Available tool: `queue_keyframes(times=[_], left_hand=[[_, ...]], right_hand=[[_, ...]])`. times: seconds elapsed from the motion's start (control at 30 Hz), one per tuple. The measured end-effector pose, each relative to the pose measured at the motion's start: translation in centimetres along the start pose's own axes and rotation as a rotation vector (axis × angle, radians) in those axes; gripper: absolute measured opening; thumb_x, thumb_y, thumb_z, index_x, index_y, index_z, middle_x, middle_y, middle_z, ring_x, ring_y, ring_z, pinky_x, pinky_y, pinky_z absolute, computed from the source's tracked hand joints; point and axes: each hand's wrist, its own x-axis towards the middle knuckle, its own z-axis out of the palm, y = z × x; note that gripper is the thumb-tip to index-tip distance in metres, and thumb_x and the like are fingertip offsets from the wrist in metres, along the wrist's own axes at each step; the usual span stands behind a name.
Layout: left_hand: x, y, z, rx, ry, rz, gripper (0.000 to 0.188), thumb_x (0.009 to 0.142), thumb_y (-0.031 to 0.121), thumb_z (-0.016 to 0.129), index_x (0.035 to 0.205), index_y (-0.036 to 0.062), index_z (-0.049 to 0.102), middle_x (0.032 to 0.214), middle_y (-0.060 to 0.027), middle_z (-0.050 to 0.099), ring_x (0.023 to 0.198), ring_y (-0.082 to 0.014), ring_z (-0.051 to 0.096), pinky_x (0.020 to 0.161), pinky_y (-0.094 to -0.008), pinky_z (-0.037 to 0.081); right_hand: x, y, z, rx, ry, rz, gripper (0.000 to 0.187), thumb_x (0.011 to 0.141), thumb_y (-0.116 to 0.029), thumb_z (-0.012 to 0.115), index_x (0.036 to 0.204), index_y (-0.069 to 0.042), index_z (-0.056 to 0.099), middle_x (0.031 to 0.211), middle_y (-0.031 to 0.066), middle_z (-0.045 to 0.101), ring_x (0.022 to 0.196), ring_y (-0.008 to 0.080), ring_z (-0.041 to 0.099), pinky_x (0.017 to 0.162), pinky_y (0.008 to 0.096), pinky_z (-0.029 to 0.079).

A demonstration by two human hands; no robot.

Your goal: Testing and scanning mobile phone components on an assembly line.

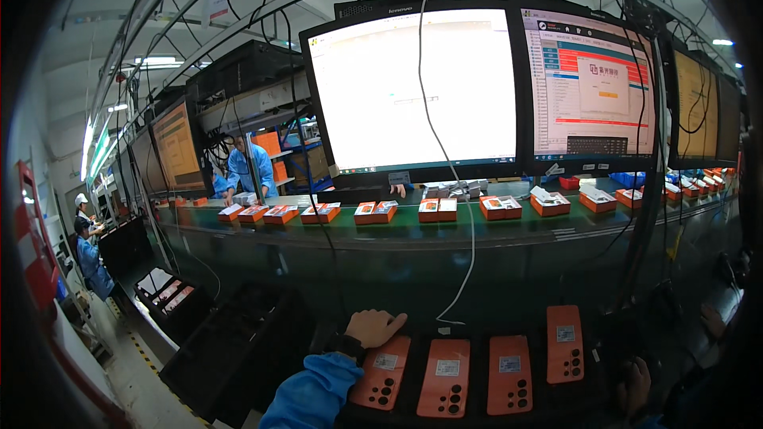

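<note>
Several orange-red phones lie back up in a row on a dark surface, each with a pale label and round camera lenses. My left hand [372, 327], in a blue sleeve with a dark wristband, rests at the far end of the leftmost phone [381, 377]. Its thumb stretches out to the right; the other fingers are mostly out of sight. Beside it lie a second phone [443, 381], a third phone [509, 377] and, set farther forward, the rightmost phone [565, 345]. My right hand [633, 385] is in deep shadow right of that phone, its fingers unclear.
Orange boxes with white contents [501, 206] line a green conveyor [397, 234] ahead. Two large monitors [413, 95] hang above it. A pale cable [470, 254] dangles down to the phones. A black crate [238, 342] stands at left. A co-worker in blue [253, 168] stands across the conveyor.
</note>
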Motion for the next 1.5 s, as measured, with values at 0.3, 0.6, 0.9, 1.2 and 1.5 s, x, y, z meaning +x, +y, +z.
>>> queue_keyframes(times=[0.3,0.6,0.9,1.2,1.5], left_hand=[[0.1,-0.2,0.2,0.036,-0.019,0.025,0.052,0.097,0.052,0.034,0.102,0.0155,0.072,0.089,-0.0171,0.069,0.084,-0.0384,0.066,0.074,-0.0485,0.052],[0.1,-0.1,0.0,0.094,-0.031,0.029,0.046,0.099,0.049,0.034,0.102,0.0201,0.07,0.086,-0.0139,0.068,0.08,-0.036,0.066,0.069,-0.0481,0.053],[-0.1,0.5,-0.4,-0.002,0.019,-0.01,0.06,0.096,0.055,0.034,0.09,0.0102,0.073,0.085,-0.0168,0.07,0.084,-0.0363,0.066,0.075,-0.0483,0.052],[0.1,-0.9,1.4,0.036,0.078,0.05,0.05,0.097,0.05,0.037,0.097,0.0149,0.074,0.093,-0.0125,0.07,0.088,-0.0352,0.065,0.077,-0.0472,0.05],[-0.2,0.3,0.0,-0.016,0.026,-0.024,0.054,0.097,0.052,0.036,0.096,0.0154,0.075,0.094,-0.0148,0.07,0.088,-0.0358,0.066,0.081,-0.0462,0.051]], right_hand=[[1.9,-2.2,-1.6,0.074,-0.04,0.087,0.048,0.085,-0.017,0.052,0.127,0.005,0.046,0.13,0.0286,0.046,0.116,0.0473,0.047,0.1,0.0489,0.038],[1.4,-1.4,-0.3,0.03,0.012,0.146,0.042,0.076,-0.006,0.052,0.117,0.004,0.051,0.125,0.0281,0.047,0.112,0.0467,0.049,0.097,0.0473,0.041],[2.0,-1.5,-0.3,0.026,0.04,0.084,0.041,0.076,-0.015,0.047,0.112,0.005,0.053,0.122,0.0267,0.049,0.111,0.047,0.047,0.096,0.0474,0.04],[0.9,0.6,-0.1,0.009,-0.022,0.079,0.05,0.084,-0.012,0.064,0.129,0.001,0.049,0.133,0.0226,0.05,0.124,0.0411,0.046,0.105,0.0457,0.037],[1.1,1.0,0.1,0.182,-0.015,0.176,0.038,0.086,-0.014,0.061,0.122,-0.001,0.057,0.127,0.0222,0.054,0.122,0.0397,0.048,0.105,0.0449,0.036]])
